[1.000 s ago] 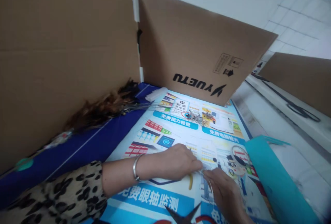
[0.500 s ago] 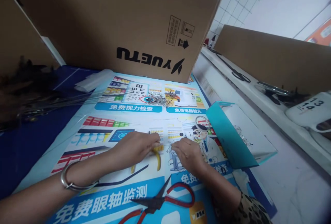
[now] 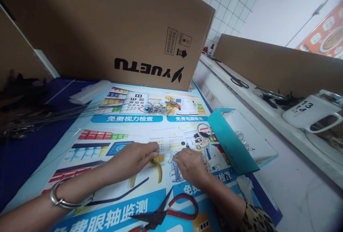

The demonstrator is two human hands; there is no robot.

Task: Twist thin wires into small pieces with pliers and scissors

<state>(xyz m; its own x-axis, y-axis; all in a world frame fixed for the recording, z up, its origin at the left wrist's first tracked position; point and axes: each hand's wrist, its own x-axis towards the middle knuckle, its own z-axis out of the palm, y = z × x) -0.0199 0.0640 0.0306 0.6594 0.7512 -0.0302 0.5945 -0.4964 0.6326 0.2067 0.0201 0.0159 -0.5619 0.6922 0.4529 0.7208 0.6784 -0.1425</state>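
Note:
My left hand rests on a printed poster and is closed on yellow-handled pliers, whose handles curve out below the fingers. My right hand sits just to its right, fingers pinched on a thin wire that runs between the two hands. A metal bangle circles my left wrist. Red-handled scissors lie open on the poster just below both hands.
A large cardboard box marked YUETU stands behind the poster. A teal-edged open box lies to the right. A small heap of wire bits lies on the poster, dark feathers at left, a white mug on the right ledge.
The view has swung right and down, off the left cardboard wall and feathers. Both hands stay together on the wire, now a little apart, and the scissors show fully.

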